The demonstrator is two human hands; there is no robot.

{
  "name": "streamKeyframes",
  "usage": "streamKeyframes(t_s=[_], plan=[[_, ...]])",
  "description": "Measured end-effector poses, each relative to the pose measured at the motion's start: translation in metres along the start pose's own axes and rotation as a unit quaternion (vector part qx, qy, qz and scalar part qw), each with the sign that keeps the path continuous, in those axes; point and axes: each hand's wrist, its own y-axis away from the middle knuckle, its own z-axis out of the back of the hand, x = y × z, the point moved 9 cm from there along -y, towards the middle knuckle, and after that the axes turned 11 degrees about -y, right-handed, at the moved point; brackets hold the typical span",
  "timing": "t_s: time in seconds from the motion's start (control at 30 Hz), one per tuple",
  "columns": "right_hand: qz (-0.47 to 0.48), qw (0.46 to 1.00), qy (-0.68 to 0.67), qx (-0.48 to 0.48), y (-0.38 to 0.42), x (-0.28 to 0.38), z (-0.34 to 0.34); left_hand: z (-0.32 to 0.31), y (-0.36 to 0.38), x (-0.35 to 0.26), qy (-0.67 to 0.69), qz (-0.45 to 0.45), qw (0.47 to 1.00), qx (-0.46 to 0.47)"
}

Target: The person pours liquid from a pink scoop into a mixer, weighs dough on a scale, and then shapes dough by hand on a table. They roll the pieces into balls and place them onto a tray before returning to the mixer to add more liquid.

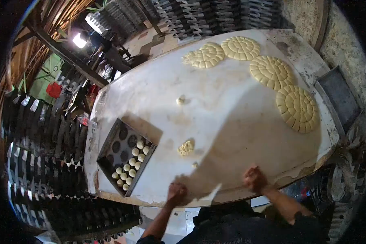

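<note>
My left hand [177, 192] is curled closed low over the near edge of the table, right of the tray. My right hand [254, 179] is also closed, with its fingers bent down at the tabletop. Whatever either hand may hold is hidden under the fingers. A dark metal tray [141, 177] stands to the left, with several pale dough balls [132, 162] in its near right part. Ahead of my hands lie a small heap of dough pieces [186, 148] and a dough scrap [194, 165]. A lone dough lump [180, 100] sits farther back.
Several flat dough rounds, cut in spiral rings, lie along the back and right of the pale table [150, 93]; one round [297, 108] is nearest. A grey tray [339, 99] rests at the right edge. Dark stacked trays [40, 142] stand left. A person [112, 53] is behind.
</note>
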Motion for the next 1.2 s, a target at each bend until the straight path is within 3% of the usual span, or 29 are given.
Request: streamKeyframes(t_s=[0.03,0.07,0.1,0.13,0.2,0.27,0.3,0.33,0.37,0.4,0.43,0.47,0.5,0.53,0.57,0.6,0.67,0.73,0.8,0.87,0.9,0.93,1.0,1.03,1.07,1.1,1.13,1.17,1.2], plan=[[-0.093,0.995,0.034,0.019,0.002,-0.028,0.018,-0.002,0.0,0.033,-0.226,0.024,0.974,-0.026],[-0.185,0.979,0.069,0.039,-0.011,-0.06,0.04,0.007,-0.01,0.052,-0.439,0.039,0.896,-0.054],[-0.163,0.979,0.123,-0.029,-0.038,-0.069,0.058,0.041,-0.03,0.067,-0.215,0.092,0.959,-0.16],[-0.14,0.97,0.178,-0.093,-0.063,-0.072,0.069,0.068,-0.052,0.088,0.025,0.145,0.956,-0.253],[-0.199,0.963,0.108,-0.147,-0.104,-0.079,0.061,0.052,-0.095,0.095,0.125,0.166,0.931,-0.299],[-0.28,0.948,0.04,-0.145,-0.113,-0.07,0.03,0.071,-0.111,0.05,0.151,0.191,0.931,-0.272],[-0.193,0.965,0.122,-0.133,-0.101,-0.059,0.008,0.041,-0.1,0.041,0.17,0.214,0.943,-0.19],[-0.1,0.965,0.204,-0.133,-0.085,-0.047,-0.011,0.053,-0.081,0.017,0.207,0.168,0.937,-0.224],[-0.101,0.984,0.124,-0.081,-0.067,-0.04,-0.006,-0.047,-0.052,0.051,0.325,0.252,0.903,-0.123],[-0.104,0.993,0.043,-0.025,-0.055,-0.035,0.012,0.021,-0.044,0.002,0.12,0.015,0.976,-0.182],[-0.164,0.986,0.032,-0.001,-0.05,-0.049,0.044,0.01,-0.017,0.023,0.118,-0.006,0.971,-0.206],[-0.227,0.973,0.017,0.026,-0.04,-0.068,0.064,-0.093,-0.002,0.085,0.07,0.115,0.988,0.071],[-0.189,0.977,0.09,-0.048,-0.046,-0.086,0.085,-0.074,-0.012,0.092,0.072,0.115,0.988,0.069],[-0.154,0.968,0.157,-0.119,-0.058,-0.099,0.092,-0.01,-0.028,0.11,0.06,0.157,0.984,-0.056],[-0.21,0.952,0.157,-0.159,-0.073,-0.117,0.09,0.043,-0.043,0.13,0.05,0.198,0.963,-0.176],[-0.264,0.932,0.161,-0.191,-0.089,-0.132,0.088,0.06,-0.071,0.12,0.0,0.118,0.961,-0.252],[-0.31,0.881,0.183,-0.307,-0.104,-0.145,0.076,0.052,-0.11,0.118,0.129,0.174,0.952,-0.214],[-0.318,0.897,0.13,-0.278,-0.119,-0.118,0.04,0.059,-0.117,0.09,0.283,0.209,0.917,-0.191],[-0.33,0.907,0.074,-0.251,-0.112,-0.093,0.017,0.056,-0.084,0.047,0.337,0.113,0.918,-0.173],[-0.201,0.953,0.161,-0.161,-0.101,-0.043,0.006,0.029,-0.028,0.029,0.253,0.073,0.948,-0.178],[-0.283,0.941,0.112,-0.151,-0.081,-0.058,0.016,0.02,-0.008,0.023,0.152,0.009,0.972,-0.177],[-0.367,0.918,0.067,-0.136,-0.056,-0.073,0.034,0.012,0.007,0.044,0.161,0.023,0.971,-0.175],[-0.591,0.803,-0.002,-0.075,-0.011,-0.091,0.048,-0.015,0.029,0.072,0.099,-0.056,0.993,-0.039],[-0.595,0.801,0.0,-0.069,-0.02,-0.075,0.038,0.048,0.036,0.129,0.236,0.073,0.969,-0.024],[-0.637,0.732,-0.148,-0.191,-0.025,-0.066,0.024,0.107,0.045,0.187,0.36,0.2,0.911,-0.012],[-0.65,0.634,-0.289,-0.304,-0.04,-0.053,0.006,0.109,0.058,0.235,0.353,0.24,0.886,-0.18],[-0.59,0.679,-0.322,-0.296,-0.099,-0.025,-0.018,0.135,0.061,0.286,0.382,0.276,0.864,-0.175],[-0.527,0.719,-0.353,-0.284,-0.166,0.009,-0.052,0.162,0.07,0.327,0.256,0.241,0.874,-0.334],[-0.383,0.839,-0.347,-0.171,-0.243,0.048,-0.082,0.158,0.067,0.371,0.204,0.284,0.878,-0.326]])
